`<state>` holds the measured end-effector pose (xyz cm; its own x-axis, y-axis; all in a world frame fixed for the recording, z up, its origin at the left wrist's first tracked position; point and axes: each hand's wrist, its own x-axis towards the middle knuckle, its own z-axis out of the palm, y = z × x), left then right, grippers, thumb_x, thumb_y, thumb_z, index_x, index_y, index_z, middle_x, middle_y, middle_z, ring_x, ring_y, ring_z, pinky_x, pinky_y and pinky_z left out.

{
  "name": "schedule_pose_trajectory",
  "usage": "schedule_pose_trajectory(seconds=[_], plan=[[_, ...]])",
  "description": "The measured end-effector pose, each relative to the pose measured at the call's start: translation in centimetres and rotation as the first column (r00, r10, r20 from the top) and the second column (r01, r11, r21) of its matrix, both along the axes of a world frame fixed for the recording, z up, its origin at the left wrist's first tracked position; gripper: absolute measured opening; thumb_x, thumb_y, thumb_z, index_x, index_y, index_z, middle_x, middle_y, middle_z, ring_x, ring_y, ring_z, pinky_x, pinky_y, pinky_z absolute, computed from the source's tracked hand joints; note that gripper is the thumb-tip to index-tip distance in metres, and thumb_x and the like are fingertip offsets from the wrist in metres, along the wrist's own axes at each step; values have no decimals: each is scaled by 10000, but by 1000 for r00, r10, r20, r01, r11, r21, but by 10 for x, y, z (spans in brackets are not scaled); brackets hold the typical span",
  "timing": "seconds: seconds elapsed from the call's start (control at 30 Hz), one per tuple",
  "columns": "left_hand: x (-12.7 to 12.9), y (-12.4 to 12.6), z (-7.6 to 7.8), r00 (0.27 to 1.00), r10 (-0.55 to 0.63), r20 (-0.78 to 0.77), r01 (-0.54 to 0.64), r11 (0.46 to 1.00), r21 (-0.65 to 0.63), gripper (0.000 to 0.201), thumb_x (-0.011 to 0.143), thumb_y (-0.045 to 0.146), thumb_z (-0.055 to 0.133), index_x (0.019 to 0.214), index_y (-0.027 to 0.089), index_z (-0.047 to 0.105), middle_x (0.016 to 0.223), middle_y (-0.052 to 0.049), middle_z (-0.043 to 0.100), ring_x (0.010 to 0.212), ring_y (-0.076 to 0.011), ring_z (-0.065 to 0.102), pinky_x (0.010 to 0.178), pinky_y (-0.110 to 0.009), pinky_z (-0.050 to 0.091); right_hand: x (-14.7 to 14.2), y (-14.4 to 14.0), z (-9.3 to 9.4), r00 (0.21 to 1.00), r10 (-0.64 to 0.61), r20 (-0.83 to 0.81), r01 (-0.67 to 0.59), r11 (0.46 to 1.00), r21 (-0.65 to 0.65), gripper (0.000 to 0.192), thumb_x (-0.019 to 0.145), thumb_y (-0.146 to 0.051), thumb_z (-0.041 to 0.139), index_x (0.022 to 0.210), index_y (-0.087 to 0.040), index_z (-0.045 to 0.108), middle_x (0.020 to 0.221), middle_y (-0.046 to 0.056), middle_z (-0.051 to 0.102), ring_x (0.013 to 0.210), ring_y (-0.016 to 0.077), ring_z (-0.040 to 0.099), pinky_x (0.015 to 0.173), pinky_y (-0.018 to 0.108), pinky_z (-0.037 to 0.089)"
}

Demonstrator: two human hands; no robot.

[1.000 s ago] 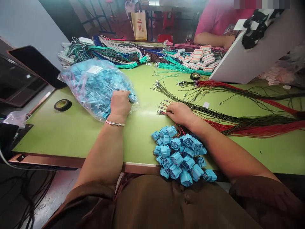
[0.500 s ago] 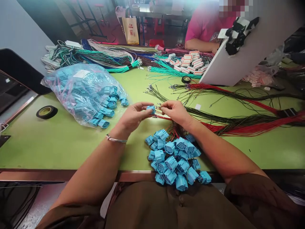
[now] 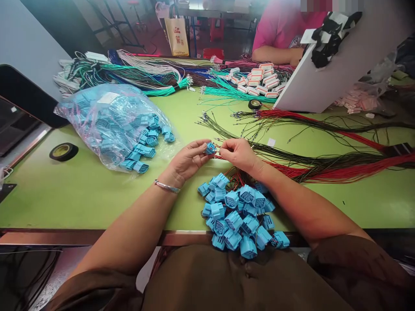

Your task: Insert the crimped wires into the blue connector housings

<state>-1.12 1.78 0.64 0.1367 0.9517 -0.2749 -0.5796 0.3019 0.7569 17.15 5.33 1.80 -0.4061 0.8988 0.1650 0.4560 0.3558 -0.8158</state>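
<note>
My left hand [image 3: 191,160] pinches a blue connector housing [image 3: 210,148] between thumb and fingers, its face with rows of holes turned toward me. Close by on the right, my right hand [image 3: 238,154] has thumb and forefinger pressed together on thin wires that run to the housing; their tips are partly hidden by the fingers. Below the hands, a heap of blue connectors [image 3: 233,220] with wires attached lies at the table's front edge. To the left, a clear plastic bag [image 3: 106,116] spills loose blue connectors [image 3: 144,152] onto the green table [image 3: 97,198].
Bundles of black and red wires [image 3: 324,166] stretch across the right side. A roll of black tape [image 3: 64,151] lies at left, another tape roll [image 3: 254,104] behind my hands. White connectors [image 3: 264,81] and green wires sit farther back. A person in pink [image 3: 275,34] sits beyond a white panel [image 3: 343,65].
My left hand has turned the blue connector so its holed face now shows, and its wrist has shifted slightly right. My right hand stays close beside it, still pinching.
</note>
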Motion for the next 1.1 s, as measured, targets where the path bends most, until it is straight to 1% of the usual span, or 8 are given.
schedule_pose_trajectory(seconds=[0.17, 0.23, 0.33, 0.5, 0.6, 0.77, 0.93, 1.1], plan=[[3, -2, 1, 999, 8, -50, -5, 998, 58, 235, 673, 150, 829, 886, 125, 733, 840, -55, 748, 788, -140, 706, 788, -273, 581, 2, -3, 1, 990, -29, 139, 10, 991, 135, 180, 746, -274, 545, 627, -156, 611, 544, -26, 510, 534, 83, 380, 553, 241, 282], [4, -3, 2, 996, 47, -80, -38, 993, 111, 299, 627, 193, 872, 884, 126, 736, 826, -52, 750, 784, -144, 707, 784, -280, 582, 2, -5, 2, 982, -29, 185, -13, 975, 221, 179, 768, -254, 540, 636, -157, 612, 548, -26, 514, 538, 83, 377, 566, 242, 282], [7, -6, 4, 983, 95, -160, -68, 984, 167, 348, 581, 231, 905, 866, 128, 735, 804, -51, 752, 753, -144, 708, 780, -288, 579, 3, -6, 2, 982, 13, 189, -63, 964, 257, 196, 794, -240, 529, 630, -159, 599, 547, -27, 511, 539, 82, 380, 570, 238, 286], [9, -7, 3, 976, 88, -198, -60, 988, 144, 373, 566, 269, 914, 864, 134, 735, 808, -53, 754, 749, -147, 710, 786, -296, 578, 3, -4, -2, 983, 95, 156, -132, 959, 250, 197, 804, -231, 537, 638, -156, 612, 568, -19, 536, 559, 84, 407, 578, 230, 307], [8, -5, 1, 982, 70, -176, -52, 993, 104, 367, 576, 269, 909, 870, 134, 734, 833, -55, 754, 766, -144, 709, 783, -289, 577, 3, -2, -4, 991, 120, 60, -127, 982, 139, 193, 801, -259, 552, 675, -147, 646, 580, -12, 570, 559, 85, 446, 578, 221, 340], [9, -5, 0, 984, 89, -156, -74, 993, 95, 384, 568, 271, 912, 875, 133, 727, 839, -54, 753, 780, -144, 710, 804, -293, 572, 3, -1, -2, 999, 33, 11, -32, 997, -68, 151, 722, -254, 586, 683, -135, 671, 541, -16, 568, 512, 86, 445, 526, 220, 335], [13, -7, -1, 969, 95, -230, -59, 986, 158, 405, 562, 297, 912, 884, 135, 728, 822, -52, 751, 753, -149, 704, 804, -312, 561, 1, 0, -3, 999, 37, 35, -38, 999, 29, 158, 696, -220, 565, 661, -127, 688, 539, -29, 531, 528, 76, 420, 548, 222, 325], [21, -9, -8, 946, 127, -299, -58, 972, 229, 375, 580, 315, 901, 870, 142, 739, 828, -55, 751, 756, -143, 689, 802, -303, 548, 2, -3, -7, 987, 35, 157, -53, 992, 111, 157, 718, -198, 558, 616, -133, 658, 522, -32, 514, 529, 75, 410, 562, 233, 308]])
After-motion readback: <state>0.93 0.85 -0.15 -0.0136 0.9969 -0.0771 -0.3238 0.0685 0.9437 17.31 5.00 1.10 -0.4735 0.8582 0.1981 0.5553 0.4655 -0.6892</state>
